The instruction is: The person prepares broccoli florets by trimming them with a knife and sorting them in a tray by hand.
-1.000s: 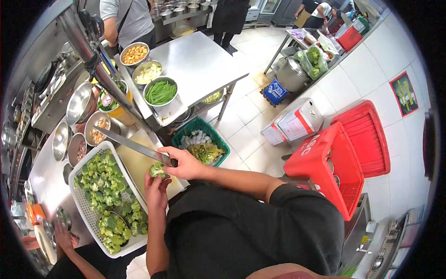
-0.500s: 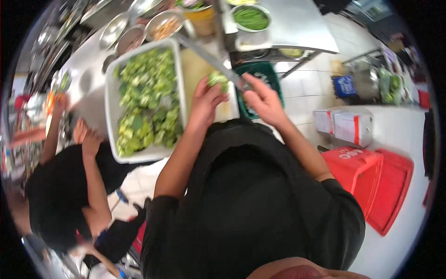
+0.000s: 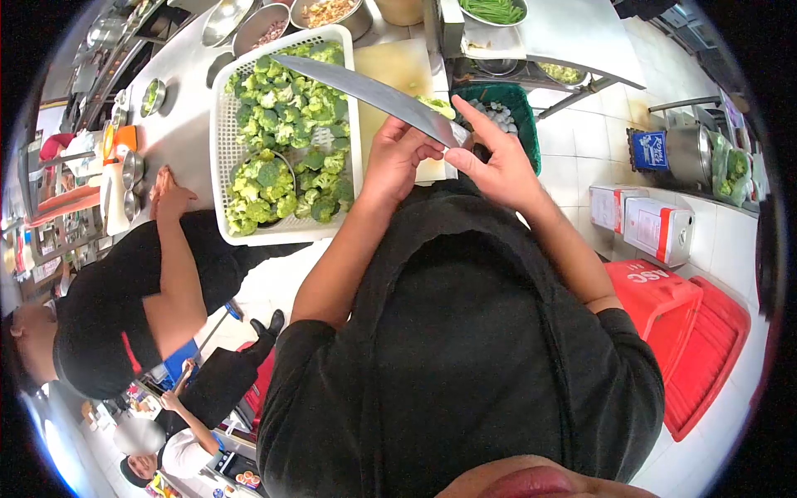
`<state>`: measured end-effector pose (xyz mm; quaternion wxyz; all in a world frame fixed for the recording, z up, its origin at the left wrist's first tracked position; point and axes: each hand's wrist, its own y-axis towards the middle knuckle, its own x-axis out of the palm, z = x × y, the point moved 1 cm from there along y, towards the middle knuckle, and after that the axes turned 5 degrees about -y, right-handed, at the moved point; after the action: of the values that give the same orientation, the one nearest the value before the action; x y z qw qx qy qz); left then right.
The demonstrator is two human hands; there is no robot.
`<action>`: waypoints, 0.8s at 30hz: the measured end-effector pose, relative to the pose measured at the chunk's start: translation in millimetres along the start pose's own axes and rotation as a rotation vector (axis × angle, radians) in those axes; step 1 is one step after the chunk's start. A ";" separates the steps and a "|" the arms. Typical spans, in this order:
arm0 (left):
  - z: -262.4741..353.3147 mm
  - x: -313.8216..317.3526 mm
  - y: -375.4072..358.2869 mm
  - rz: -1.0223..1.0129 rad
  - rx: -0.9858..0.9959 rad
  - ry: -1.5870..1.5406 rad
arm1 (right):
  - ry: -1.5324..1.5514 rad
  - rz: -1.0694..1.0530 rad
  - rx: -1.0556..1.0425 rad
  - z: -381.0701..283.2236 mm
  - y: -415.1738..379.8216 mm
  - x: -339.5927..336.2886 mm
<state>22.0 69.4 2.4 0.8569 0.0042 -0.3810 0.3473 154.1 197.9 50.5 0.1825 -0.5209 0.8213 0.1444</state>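
Right-hand grip [image 3: 506, 170] holding long steel-bladed knife [image 3: 365, 93], left-hand grip [image 3: 395, 163] closed on green broccoli floret [image 3: 436, 106], floret partly hidden behind knife, pale-yellow cutting board [image 3: 392, 62] just beyond, white perforated plastic basket [image 3: 286, 236] of cut broccoli [image 3: 286, 108] to left, on grey metal table [image 3: 193, 104], dark-green plastic basket [image 3: 526, 139] to right.

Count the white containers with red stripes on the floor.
2: the left one and the right one, side by side, just beyond the red ASC bin in the head view. Others may be hidden behind things.
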 end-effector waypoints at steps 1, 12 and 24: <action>-0.9 -0.9 -0.6 -0.002 -0.004 0.001 | 0.016 -0.010 0.008 -0.5 -0.1 0.3; -3.1 -4.1 0.9 -0.019 0.009 0.082 | 0.048 0.003 -0.026 1.3 2.2 -0.5; -7.4 6.3 2.7 -0.061 -0.007 0.154 | 0.184 0.097 -0.010 14.4 14.2 5.2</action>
<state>28.2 77.2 0.6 0.8938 -0.0137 -0.3148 0.3190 141.3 205.8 36.0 0.0966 -0.4926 0.8580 0.1089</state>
